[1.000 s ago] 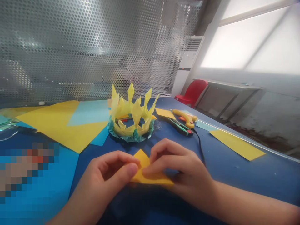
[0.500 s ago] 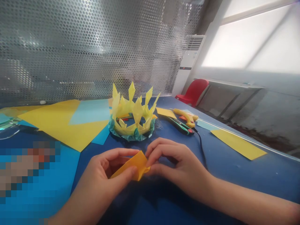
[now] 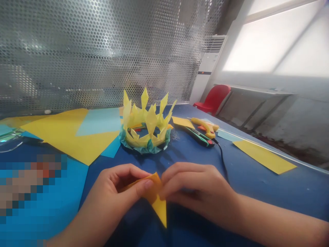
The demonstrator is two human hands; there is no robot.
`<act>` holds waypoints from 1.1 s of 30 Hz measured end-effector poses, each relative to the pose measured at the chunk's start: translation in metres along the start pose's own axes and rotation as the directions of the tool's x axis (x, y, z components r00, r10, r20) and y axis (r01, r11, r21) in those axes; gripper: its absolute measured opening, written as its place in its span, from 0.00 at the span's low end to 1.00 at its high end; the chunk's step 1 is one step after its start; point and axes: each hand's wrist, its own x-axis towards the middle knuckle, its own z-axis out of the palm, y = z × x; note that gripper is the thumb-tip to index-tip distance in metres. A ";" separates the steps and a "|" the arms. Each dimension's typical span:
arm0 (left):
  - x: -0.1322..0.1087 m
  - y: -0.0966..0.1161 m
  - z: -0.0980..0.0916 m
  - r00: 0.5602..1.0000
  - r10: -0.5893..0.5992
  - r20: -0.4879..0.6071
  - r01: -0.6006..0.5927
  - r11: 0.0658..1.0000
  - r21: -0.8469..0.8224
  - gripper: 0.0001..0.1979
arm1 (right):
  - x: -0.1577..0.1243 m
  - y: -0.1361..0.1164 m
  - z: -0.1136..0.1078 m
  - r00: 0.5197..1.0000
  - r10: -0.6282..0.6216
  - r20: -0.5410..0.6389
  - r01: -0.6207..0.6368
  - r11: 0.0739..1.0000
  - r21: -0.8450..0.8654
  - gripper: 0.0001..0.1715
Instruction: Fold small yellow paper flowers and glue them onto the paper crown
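Observation:
A small folded piece of yellow paper (image 3: 157,200) is held just above the blue table (image 3: 257,185), one pointed corner hanging down toward me. My left hand (image 3: 120,188) pinches its left side between thumb and fingers. My right hand (image 3: 195,190) pinches its right side, fingers curled over the fold. Behind the hands stands a paper crown (image 3: 145,125) made of yellow spikes on a teal ring.
Large yellow and light blue sheets (image 3: 72,132) lie at the left. A yellow glue gun (image 3: 207,126) and a green utility knife (image 3: 199,136) lie right of the crown, with a black cord. A yellow strip (image 3: 264,157) lies far right. A perforated metal screen (image 3: 102,51) stands behind.
The yellow piece has been lifted off the table and turned between both hands; its point now hangs downward instead of lying flat.

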 end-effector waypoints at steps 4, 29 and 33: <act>-0.001 -0.001 0.000 0.999 0.016 0.037 -0.015 0.999 -0.028 0.05 | -0.002 0.000 0.001 0.999 -0.020 0.030 0.020 1.000 -0.007 0.09; -0.009 0.010 0.010 0.997 -0.072 0.011 0.071 0.996 0.053 0.05 | 0.002 -0.003 0.005 0.931 0.355 0.081 -0.363 0.921 0.141 0.07; -0.009 0.009 0.010 1.000 -0.015 -0.006 0.016 0.999 0.036 0.03 | 0.003 -0.005 0.007 0.885 0.459 0.077 -0.465 0.869 0.170 0.05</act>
